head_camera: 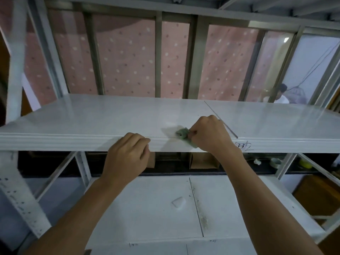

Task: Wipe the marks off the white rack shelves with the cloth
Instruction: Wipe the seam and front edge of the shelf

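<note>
- The upper shelf (110, 115) is lying open left of both hands.
- The window frame (158, 57) is closing off its back edge.
- A small white object (178, 201) is sitting on the lower shelf (147, 208).

- Two bare hands: left hand (127, 153), right hand (209, 134)
- One green cloth (184, 134)
- Two white rack shelves: upper shelf (110, 116), lower shelf (156, 214)
- Two cardboard boxes (204, 161)
- One white eraser-like block (178, 201)
- One handwritten label (242, 145)

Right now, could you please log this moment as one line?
right hand: cloth pressed on upper shelf | left hand: resting on shelf edge | lower shelf: marks remain
</note>
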Tool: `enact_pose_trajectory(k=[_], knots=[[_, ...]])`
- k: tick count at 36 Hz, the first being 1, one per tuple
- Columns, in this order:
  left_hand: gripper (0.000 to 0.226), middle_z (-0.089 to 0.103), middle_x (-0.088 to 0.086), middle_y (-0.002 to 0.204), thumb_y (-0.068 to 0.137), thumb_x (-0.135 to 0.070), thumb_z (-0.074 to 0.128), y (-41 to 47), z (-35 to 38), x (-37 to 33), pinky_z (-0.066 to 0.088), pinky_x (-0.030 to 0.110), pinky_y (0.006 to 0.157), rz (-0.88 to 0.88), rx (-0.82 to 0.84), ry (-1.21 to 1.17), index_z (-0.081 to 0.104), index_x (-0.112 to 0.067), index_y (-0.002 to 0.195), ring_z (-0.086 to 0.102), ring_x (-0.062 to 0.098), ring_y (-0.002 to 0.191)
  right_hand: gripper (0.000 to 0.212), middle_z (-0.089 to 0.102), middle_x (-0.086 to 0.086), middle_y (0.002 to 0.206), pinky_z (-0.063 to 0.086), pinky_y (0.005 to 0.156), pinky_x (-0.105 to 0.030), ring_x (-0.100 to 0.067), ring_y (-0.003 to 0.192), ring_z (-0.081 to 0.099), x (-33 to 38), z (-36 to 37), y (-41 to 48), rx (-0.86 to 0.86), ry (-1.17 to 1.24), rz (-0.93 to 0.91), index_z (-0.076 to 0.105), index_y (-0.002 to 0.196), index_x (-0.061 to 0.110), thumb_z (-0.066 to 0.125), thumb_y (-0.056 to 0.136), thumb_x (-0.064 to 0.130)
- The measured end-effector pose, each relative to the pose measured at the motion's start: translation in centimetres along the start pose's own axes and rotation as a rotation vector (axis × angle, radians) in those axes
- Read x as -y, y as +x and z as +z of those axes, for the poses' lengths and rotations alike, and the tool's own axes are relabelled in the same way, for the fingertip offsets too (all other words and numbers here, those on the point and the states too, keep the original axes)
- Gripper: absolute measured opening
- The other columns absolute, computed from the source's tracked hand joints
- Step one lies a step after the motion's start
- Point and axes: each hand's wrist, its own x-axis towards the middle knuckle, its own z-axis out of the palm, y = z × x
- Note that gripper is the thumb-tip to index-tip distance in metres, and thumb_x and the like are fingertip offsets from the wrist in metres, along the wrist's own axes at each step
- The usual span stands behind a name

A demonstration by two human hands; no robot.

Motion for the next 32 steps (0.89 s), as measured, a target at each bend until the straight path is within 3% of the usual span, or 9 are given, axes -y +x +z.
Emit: enact_pose_trajectory(k=[8, 12, 14, 17, 24, 32], knots=[[0.016, 0.073, 0.01, 0.089, 0.094, -0.003, 0.06, -3.7, -4.6, 9.9, 0.059, 0.04, 0.068, -0.043, -0.014, 0.121, 0.075, -0.002, 0.09, 0.068, 0.029, 0.079, 0.05, 0.033, 0.003, 0.047, 0.021, 0.047, -0.023, -0.012, 0.049, 0.029, 7.2, 0.6, 0.1, -0.02, 0.045, -0.072, 0.043, 0.044, 0.021, 0.061, 0.09, 0.017], [0.017, 0.075, 0.012, 0.093, 0.095, -0.001, 0.061, -5.2, -6.7, 13.4, 0.061, 0.041, 0.072, 0.021, 0.001, 0.141, 0.077, 0.0, 0.091, 0.07, 0.03, 0.082, 0.027, 0.034, 0.011, 0.049, 0.019, 0.049, -0.021, -0.008, 0.052, 0.03, 10.9, 1.2, 0.3, -0.031, 0.053, -0.092, 0.074, 0.068, 0.019, 0.062, 0.092, 0.02], [0.016, 0.076, 0.013, 0.094, 0.094, -0.001, 0.062, -5.9, -7.4, 14.6, 0.061, 0.041, 0.074, 0.046, -0.007, 0.137, 0.077, 0.0, 0.091, 0.071, 0.03, 0.084, 0.026, 0.036, 0.011, 0.05, 0.018, 0.049, -0.02, -0.008, 0.051, 0.031, 12.9, 1.5, 0.6, -0.03, 0.034, -0.101, 0.077, 0.072, 0.017, 0.062, 0.092, 0.021], [0.017, 0.075, 0.012, 0.091, 0.094, 0.0, 0.062, -6.7, -8.2, 16.2, 0.06, 0.04, 0.077, 0.075, -0.01, 0.134, 0.078, -0.001, 0.09, 0.071, 0.03, 0.084, 0.035, 0.035, 0.003, 0.047, 0.019, 0.048, -0.022, -0.011, 0.049, 0.03, 15.4, 2.1, 0.9, -0.04, 0.017, -0.115, 0.064, 0.057, 0.011, 0.061, 0.091, 0.02], [0.015, 0.077, 0.011, 0.091, 0.089, 0.001, 0.064, -8.3, -10.3, 19.3, 0.058, 0.037, 0.087, 0.029, -0.044, 0.129, 0.079, -0.001, 0.087, 0.073, 0.03, 0.087, 0.031, 0.04, 0.003, 0.048, 0.022, 0.047, -0.021, -0.011, 0.049, 0.035, 22.1, 3.3, 2.0, -0.001, 0.047, -0.146, 0.071, 0.063, 0.012, 0.059, 0.091, 0.019], [0.013, 0.077, 0.011, 0.09, 0.089, -0.002, 0.066, -10.5, -13.8, 24.4, 0.053, 0.034, 0.086, -0.046, -0.024, 0.206, 0.079, -0.003, 0.087, 0.072, 0.029, 0.084, 0.038, 0.037, 0.001, 0.045, 0.023, 0.046, -0.024, -0.015, 0.049, 0.035, 30.9, 5.2, 3.0, 0.02, 0.114, -0.214, 0.055, 0.051, 0.013, 0.06, 0.088, 0.018]])
